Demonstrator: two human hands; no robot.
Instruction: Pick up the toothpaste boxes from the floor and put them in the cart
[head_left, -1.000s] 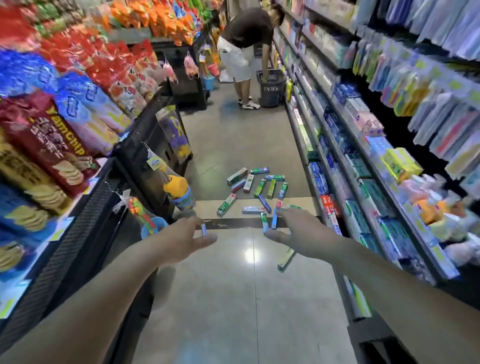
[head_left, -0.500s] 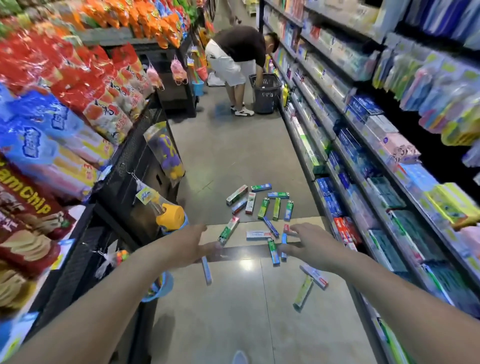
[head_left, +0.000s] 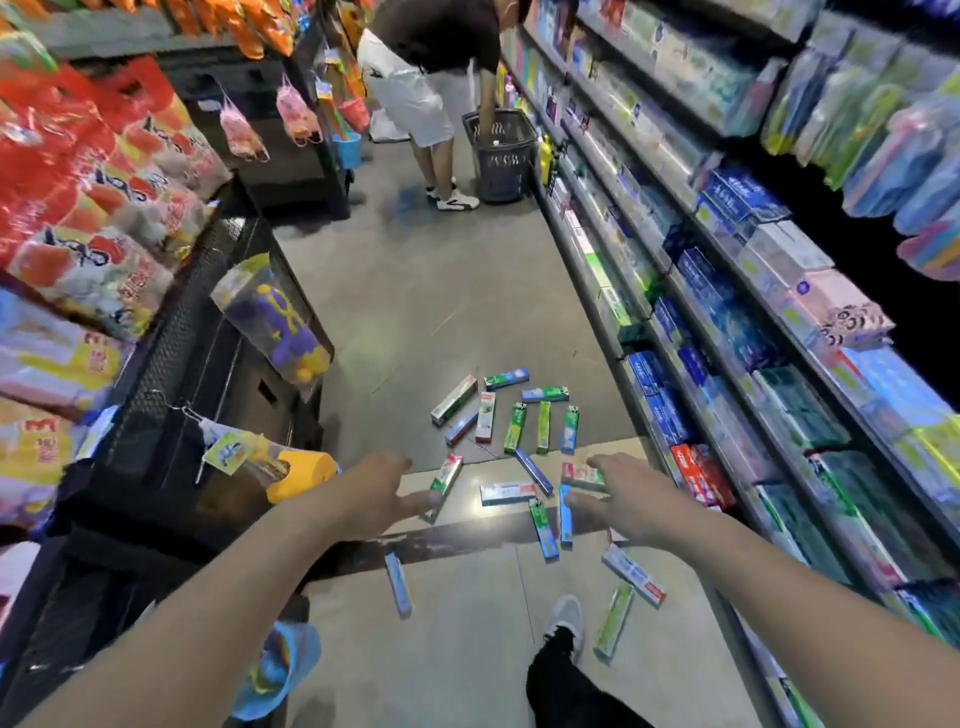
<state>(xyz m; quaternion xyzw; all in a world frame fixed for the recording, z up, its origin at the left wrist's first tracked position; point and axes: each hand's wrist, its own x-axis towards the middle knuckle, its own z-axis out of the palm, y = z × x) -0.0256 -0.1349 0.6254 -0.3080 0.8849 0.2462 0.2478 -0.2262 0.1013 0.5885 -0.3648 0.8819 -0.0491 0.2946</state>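
Toothpaste boxes (head_left: 519, 452) mid-aisle, perhaps passable.

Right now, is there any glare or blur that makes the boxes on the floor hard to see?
Head view: a bright glare spot on the floor tile washes one toothpaste box; shelf edges are blurred and bent by the wide lens; the other boxes read clearly.

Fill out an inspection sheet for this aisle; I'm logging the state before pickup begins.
Surface: grey tiled floor, glossy, with a dark strip across it.
Job's things: toothpaste boxes scattered flat on the floor; none lifted. No cart identifiable.
Clutter: yellow toy hanging off the left rack.
Hands: left hand and right hand reach out, fingers open, holding nothing.
Cables: nothing seen.
Surroundings: snack bags left, stocked shelves right; another person bends over a dark basket.
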